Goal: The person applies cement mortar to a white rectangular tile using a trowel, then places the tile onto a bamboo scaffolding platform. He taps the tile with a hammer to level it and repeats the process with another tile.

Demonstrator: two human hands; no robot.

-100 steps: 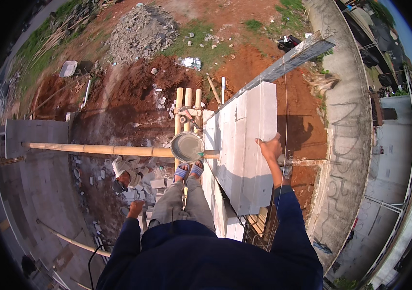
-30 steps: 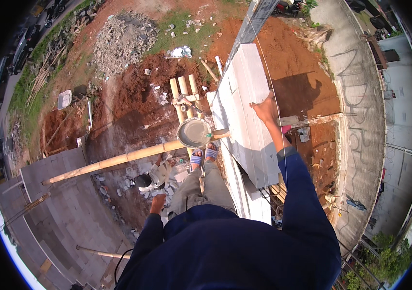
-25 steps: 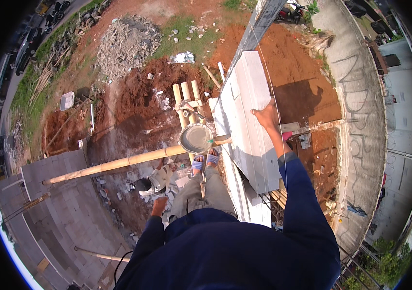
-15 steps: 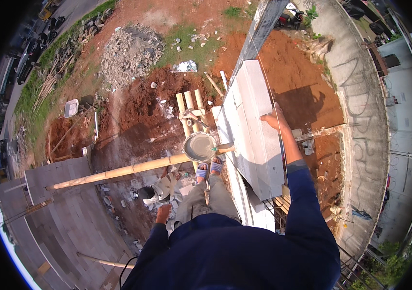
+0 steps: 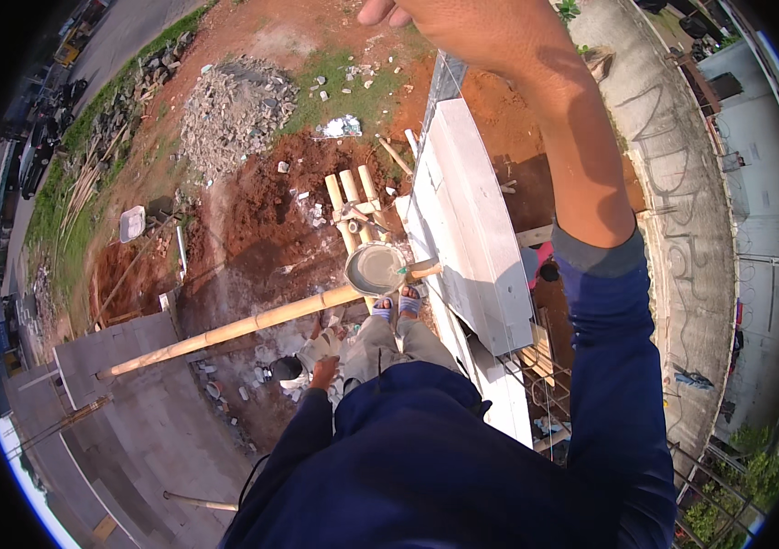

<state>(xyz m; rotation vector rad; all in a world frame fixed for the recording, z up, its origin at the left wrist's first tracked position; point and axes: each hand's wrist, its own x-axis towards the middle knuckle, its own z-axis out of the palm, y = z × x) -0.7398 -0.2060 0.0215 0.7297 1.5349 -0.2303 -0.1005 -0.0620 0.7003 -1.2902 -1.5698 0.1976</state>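
Observation:
My right hand (image 5: 490,32) is raised close to the camera above the wall, partly cut off by the top edge. Two of its fingertips show, but its grip is out of sight. Low beside my thigh, my left hand (image 5: 323,371) has its fingers curled; anything inside them is hidden. To my right runs a wall of pale blocks (image 5: 476,220), with a taut string along it and a post (image 5: 445,82) at its far end. A round bucket of grey mortar (image 5: 378,269), with a green-handled tool in it, stands just beyond my sandalled feet (image 5: 409,300).
A long bamboo pole (image 5: 234,335) runs from the bucket to a block wall (image 5: 124,339) at left. Short bamboo poles (image 5: 353,206) lie under a hammer. Below, a person (image 5: 302,361) crouches near rubble. A graffitied wall (image 5: 682,183) stands right; something pink (image 5: 543,256) shows behind the blocks.
My right hand has left the top of the block wall and risen toward the camera. My left hand has shifted slightly forward. Something pink has come into view behind the wall.

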